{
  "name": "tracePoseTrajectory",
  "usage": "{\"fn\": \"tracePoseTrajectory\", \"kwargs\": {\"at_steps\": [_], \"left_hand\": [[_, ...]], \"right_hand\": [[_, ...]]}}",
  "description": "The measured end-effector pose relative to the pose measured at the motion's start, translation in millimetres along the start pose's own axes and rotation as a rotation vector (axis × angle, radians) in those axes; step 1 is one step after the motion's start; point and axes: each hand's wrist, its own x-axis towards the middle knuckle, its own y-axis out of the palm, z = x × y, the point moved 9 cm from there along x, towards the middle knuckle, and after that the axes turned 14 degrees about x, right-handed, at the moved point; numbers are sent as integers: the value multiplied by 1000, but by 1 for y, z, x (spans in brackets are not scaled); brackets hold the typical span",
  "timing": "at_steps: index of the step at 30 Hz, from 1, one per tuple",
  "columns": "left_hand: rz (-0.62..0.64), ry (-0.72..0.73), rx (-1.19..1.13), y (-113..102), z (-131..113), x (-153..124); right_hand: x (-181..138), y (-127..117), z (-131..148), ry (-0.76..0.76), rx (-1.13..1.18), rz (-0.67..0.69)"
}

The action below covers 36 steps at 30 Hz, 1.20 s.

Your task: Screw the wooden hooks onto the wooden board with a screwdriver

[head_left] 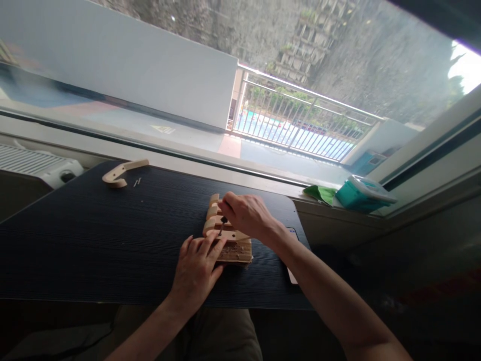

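Note:
My right hand (242, 213) is closed round the handle of a screwdriver (222, 227), whose thin shaft points down at a pale wooden hook (227, 235). Several such curved hooks lie side by side on a brown wooden board (238, 250), partly hidden by my right hand. My left hand (199, 260) presses its fingertips on the nearest hook, with the thumb by the board's near edge, holding the hook in place. A dark hole shows in that hook, to the right of the screwdriver tip.
On the dark table (93, 240), a loose wooden hook (120, 174) lies at the far left beside two small screws (137, 182). A phone (292, 273) sits under my right forearm. A green cloth (321, 194) and a teal box (363, 194) rest on the windowsill.

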Motion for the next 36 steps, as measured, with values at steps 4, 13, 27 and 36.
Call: {"fn": "tracePoseTrajectory", "kwargs": {"at_steps": [4,13,27,36], "left_hand": [[5,5,-5,-1,0,0],[-8,9,-6,0,-1,0],[-8,26,10,-1,-2,0],[-8,29,20,-1,-3,0]], "right_hand": [[-5,-12,13,-184,24,42],[-11,-5,27,-435,110,114],[-12,-13,28,-342,32,134],[-8,-3,16,-252,34,118]]}}
